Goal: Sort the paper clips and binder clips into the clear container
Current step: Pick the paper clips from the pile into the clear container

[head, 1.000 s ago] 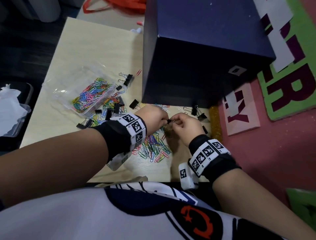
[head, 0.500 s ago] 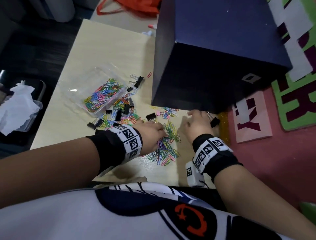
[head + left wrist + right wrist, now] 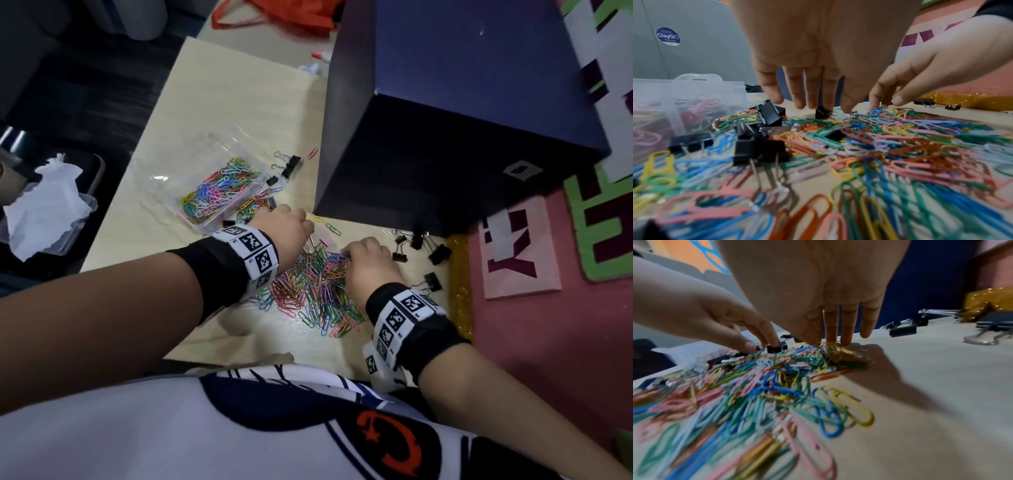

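A heap of coloured paper clips (image 3: 315, 291) lies on the pale table (image 3: 239, 102) in front of me. The clear container (image 3: 219, 219) stands left of it, partly filled with paper clips. My left hand (image 3: 294, 229) reaches down at the heap's far left edge, and its thumb and fingertips pinch a small black binder clip (image 3: 823, 112). My right hand (image 3: 359, 257) is at the heap's far right edge. Its thumb and first fingers (image 3: 831, 337) close on a tangled clump of paper clips (image 3: 832, 352). More black binder clips (image 3: 758, 149) lie between the container and the heap.
Several black binder clips (image 3: 438, 254) lie at the right near a gold glitter strip (image 3: 459, 274). A big dark blue box (image 3: 462, 102) stands just behind the hands. Two more binder clips (image 3: 291, 164) sit behind the container. A tub with crumpled tissue (image 3: 44, 205) is off the table's left.
A second ago the hands met over one clip, then parted. My right hand has since come left from the box to the heap. My left hand has moved to the heap's far edge.
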`<state>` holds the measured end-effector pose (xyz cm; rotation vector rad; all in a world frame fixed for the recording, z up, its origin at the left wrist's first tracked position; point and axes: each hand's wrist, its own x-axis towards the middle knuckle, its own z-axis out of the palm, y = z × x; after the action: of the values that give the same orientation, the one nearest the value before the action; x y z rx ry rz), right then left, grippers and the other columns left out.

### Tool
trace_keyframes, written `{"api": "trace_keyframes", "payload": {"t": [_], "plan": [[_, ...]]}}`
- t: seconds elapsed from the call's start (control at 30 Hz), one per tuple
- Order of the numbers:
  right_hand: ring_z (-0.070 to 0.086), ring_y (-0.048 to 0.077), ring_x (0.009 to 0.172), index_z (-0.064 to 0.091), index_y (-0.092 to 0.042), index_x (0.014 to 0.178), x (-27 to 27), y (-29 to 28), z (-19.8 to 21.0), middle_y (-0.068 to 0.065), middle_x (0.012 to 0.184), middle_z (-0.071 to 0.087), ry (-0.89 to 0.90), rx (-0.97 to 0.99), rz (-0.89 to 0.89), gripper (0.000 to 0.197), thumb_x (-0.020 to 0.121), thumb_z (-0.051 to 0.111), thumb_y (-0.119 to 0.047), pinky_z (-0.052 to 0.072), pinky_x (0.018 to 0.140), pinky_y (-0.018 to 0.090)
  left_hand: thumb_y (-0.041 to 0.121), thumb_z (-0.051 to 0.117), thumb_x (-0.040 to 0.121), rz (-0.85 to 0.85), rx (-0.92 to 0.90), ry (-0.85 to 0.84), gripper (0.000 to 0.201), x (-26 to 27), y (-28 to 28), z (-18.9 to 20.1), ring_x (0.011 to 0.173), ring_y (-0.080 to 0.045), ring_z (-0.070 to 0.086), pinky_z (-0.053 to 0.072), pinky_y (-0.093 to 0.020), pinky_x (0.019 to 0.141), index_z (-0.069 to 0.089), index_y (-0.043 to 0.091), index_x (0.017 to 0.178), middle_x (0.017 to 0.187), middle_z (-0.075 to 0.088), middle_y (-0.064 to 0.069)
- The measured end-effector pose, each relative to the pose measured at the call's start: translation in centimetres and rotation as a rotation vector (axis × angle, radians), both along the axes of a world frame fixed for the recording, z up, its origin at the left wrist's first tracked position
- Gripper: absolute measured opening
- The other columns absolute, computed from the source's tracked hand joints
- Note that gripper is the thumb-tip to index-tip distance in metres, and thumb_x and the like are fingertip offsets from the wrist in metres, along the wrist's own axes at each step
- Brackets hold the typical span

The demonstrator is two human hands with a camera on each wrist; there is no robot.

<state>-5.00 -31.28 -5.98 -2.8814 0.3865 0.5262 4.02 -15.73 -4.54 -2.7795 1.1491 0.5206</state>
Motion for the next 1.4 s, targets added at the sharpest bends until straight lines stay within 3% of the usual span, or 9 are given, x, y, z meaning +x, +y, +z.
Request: {"api": "trace_keyframes", "payload": {"t": [0.1,0.3,0.37,0.47,0.63,0.87,1.03,1.27,1.4], "plan": [[0.04,0.023,0.122,0.052,-0.021,0.126,0.9,-0.8,0.7,0.003,0.13,0.042,-0.047,0.057,-0.082,0.039,0.09,0.042,-0.008,0.038,0.1,0.034,0.006,0.052,0.086,-0.029,-0.005,0.032,0.042,0.1,-0.4,0.0,0.109,-0.031,0.048,0.043,-0.046,0.085,0.044,0.019,0.126,0.119,0.049,-0.008],[0.017,0.02,0.144,0.022,-0.028,0.15,2.3,-0.5,0.9,-0.008,0.159,0.011,0.14,0.149,0.102,0.083,0.078,0.044,0.009,0.02,0.117,0.035,-0.002,0.052,0.083,-0.008,0.019,0.087,0.029,0.4,-0.7,0.3,0.095,-0.035,0.053,0.048,-0.042,0.072,0.046,0.008,0.11,0.092,0.038,-0.01],[0.019,0.022,0.142,0.025,-0.025,0.148,1.7,-0.1,0.8,-0.004,0.158,0.016,0.151,0.063,0.134,0.08,0.077,0.045,0.006,0.023,0.116,0.038,0.0,0.054,0.082,0.012,0.007,0.104,0.027,0.7,-0.7,0.3,0.091,-0.035,0.055,0.049,-0.042,0.072,0.046,0.008,0.107,0.086,0.035,-0.009],[0.037,0.025,0.128,0.042,-0.02,0.138,0.4,0.4,0.8,0.003,0.14,0.039,0.09,-0.038,0.063,0.061,0.08,0.044,-0.003,0.034,0.105,0.037,0.006,0.055,0.083,0.057,-0.012,0.115,0.028,1.1,-0.4,0.4,0.094,-0.036,0.056,0.049,-0.041,0.072,0.048,0.008,0.11,0.093,0.047,-0.013],[0.042,0.025,0.121,0.051,-0.019,0.128,2.3,0.6,1.9,0.004,0.13,0.044,0.017,-0.008,0.049,0.044,0.087,0.045,-0.008,0.038,0.1,0.037,0.021,0.062,0.081,0.116,-0.075,0.098,0.037,1.6,0.0,1.2,0.098,-0.033,0.056,0.039,-0.034,0.069,0.049,0.013,0.115,0.107,0.052,-0.013],[0.034,0.028,0.129,0.028,-0.021,0.146,4.9,0.8,1.9,0.002,0.147,0.031,0.141,-0.006,0.296,0.065,0.085,0.044,-0.004,0.033,0.104,0.042,0.032,0.061,0.08,0.19,-0.135,0.095,0.037,2.0,0.7,1.3,0.095,-0.032,0.055,0.046,-0.037,0.07,0.05,0.013,0.11,0.103,0.049,-0.011],[0.04,0.029,0.121,0.045,-0.014,0.131,2.5,-0.8,2.0,0.008,0.134,0.039,0.128,-0.061,0.048,0.055,0.079,0.041,0.002,0.039,0.1,0.042,0.036,0.056,0.084,0.22,-0.13,0.085,0.035,2.2,0.5,1.1,0.093,-0.032,0.055,0.051,-0.04,0.075,0.05,0.012,0.11,0.101,0.051,-0.012],[0.049,0.026,0.118,0.053,-0.02,0.132,0.0,0.3,1.8,0.006,0.126,0.046,0.188,0.053,0.013,0.054,0.083,0.043,0.0,0.043,0.098,0.033,0.036,0.05,0.094,0.287,-0.174,0.092,0.036,2.8,-1.6,0.5,0.096,-0.033,0.06,0.046,-0.035,0.074,0.051,0.006,0.115,0.103,0.064,-0.016],[0.046,0.026,0.123,0.048,-0.014,0.134,1.1,-2.1,2.5,0.007,0.136,0.041,0.122,0.063,-0.167,0.046,0.089,0.04,-0.003,0.039,0.094,0.029,0.023,0.05,0.095,0.312,-0.229,0.111,0.028,2.6,-1.9,0.6,0.098,-0.034,0.059,0.044,-0.035,0.074,0.048,0.008,0.119,0.108,0.061,-0.015]]}}
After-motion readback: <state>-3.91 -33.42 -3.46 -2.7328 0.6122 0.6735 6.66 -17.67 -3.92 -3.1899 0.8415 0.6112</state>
